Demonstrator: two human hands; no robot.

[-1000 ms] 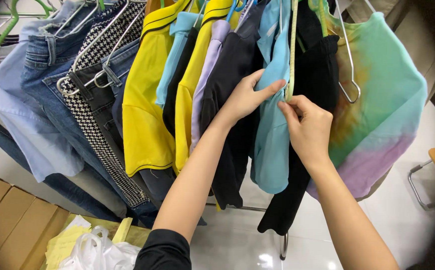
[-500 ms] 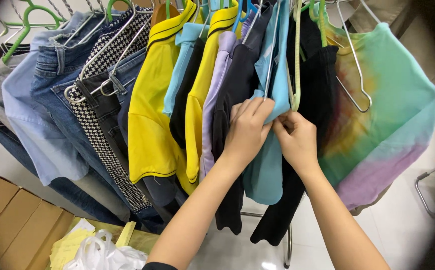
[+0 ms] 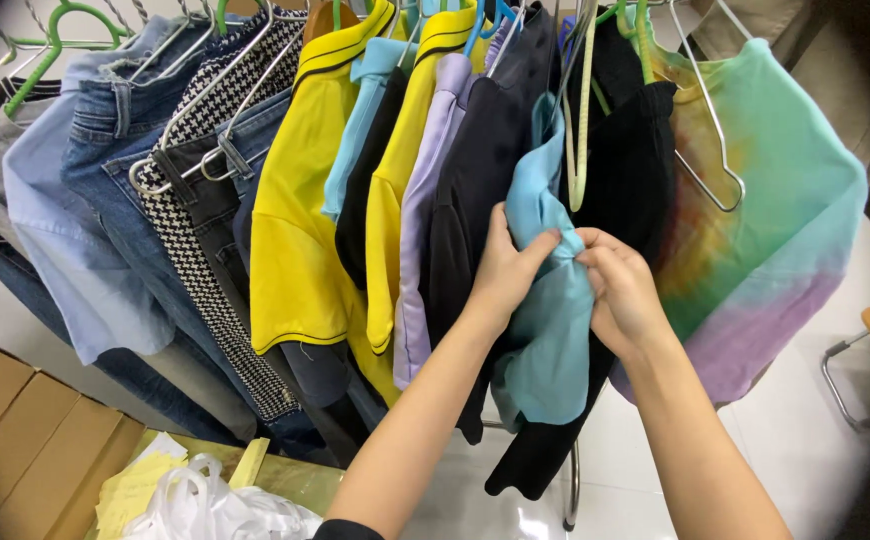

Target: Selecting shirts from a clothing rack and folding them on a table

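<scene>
Item: blue garment [image 3: 545,330], hung mid-rack between a black garment [image 3: 480,190] at left and a tie-dye shirt [image 3: 775,230] at right. Left hand [image 3: 505,270] and right hand [image 3: 620,290] both pinched its bunched fabric, fingers pressed together. Step judged: gathering the cloth (hanger hidden above); next called for a firm, steady grip.
</scene>
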